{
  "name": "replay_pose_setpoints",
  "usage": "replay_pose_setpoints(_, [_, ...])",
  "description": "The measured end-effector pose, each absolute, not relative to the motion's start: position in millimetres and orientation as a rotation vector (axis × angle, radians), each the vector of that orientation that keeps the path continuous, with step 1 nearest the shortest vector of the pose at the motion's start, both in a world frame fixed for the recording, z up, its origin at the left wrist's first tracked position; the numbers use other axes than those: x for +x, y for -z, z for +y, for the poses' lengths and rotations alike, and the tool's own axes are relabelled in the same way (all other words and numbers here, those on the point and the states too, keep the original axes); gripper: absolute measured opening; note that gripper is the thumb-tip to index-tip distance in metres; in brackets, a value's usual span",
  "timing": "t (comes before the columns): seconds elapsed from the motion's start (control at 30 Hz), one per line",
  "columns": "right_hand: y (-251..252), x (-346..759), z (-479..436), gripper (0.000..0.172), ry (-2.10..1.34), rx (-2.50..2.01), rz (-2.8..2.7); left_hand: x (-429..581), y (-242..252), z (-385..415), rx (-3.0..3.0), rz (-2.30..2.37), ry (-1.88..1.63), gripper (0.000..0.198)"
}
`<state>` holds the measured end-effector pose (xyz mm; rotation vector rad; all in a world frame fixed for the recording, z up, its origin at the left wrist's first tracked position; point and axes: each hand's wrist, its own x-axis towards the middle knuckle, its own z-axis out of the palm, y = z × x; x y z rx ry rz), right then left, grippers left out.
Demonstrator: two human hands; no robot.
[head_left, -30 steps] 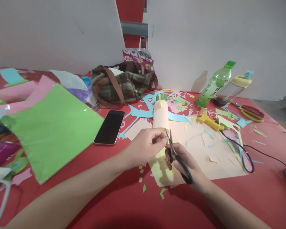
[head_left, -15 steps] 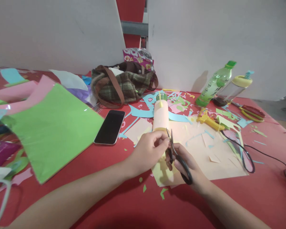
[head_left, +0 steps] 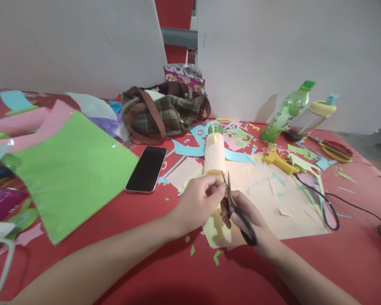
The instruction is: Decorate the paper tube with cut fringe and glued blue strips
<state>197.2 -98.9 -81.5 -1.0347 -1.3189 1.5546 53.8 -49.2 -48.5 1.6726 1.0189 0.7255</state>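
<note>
My right hand (head_left: 252,218) is closed around the black handles of a pair of scissors (head_left: 231,197), whose blades point up and stand slightly apart. Beside the blades, the fingers of my left hand (head_left: 205,197) are pinched together; whatever is between them is too small to make out. Just beyond both hands lies a paper-wrapped cylinder (head_left: 214,153) in pale peach, with a green end and a thin yellow strip on top. Under my hands are pale sheets of paper (head_left: 260,224) with cut scraps on them.
To the left lie a phone (head_left: 146,169) and green sheets (head_left: 73,169). A plaid bag (head_left: 168,112) rests at the back. On the right are a yellow glue gun (head_left: 277,160) with its cord, a green bottle (head_left: 287,112), a clear cup (head_left: 313,118) and red-and-yellow-handled scissors (head_left: 335,150).
</note>
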Motion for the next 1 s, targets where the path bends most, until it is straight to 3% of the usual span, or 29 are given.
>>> replay_pose_setpoints(0.5, [84.7, 193.9, -96.0, 0.022, -1.44, -1.135, -1.119, 50.1, 46.1, -46.7, 1.766, 1.012, -0.654, 0.02])
replay_pose_setpoints(0.7, [88.7, 198.0, -91.5, 0.033, -1.291, -1.091, -0.998, 47.8, 45.2, -44.6, 1.91, 0.931, -0.398, 0.02])
replay_pose_setpoints(1.0, [83.1, 196.6, -93.1, 0.035, -1.396, -1.079, -1.076, 45.9, 49.2, -46.0, 2.071, 0.812, -0.275, 0.022])
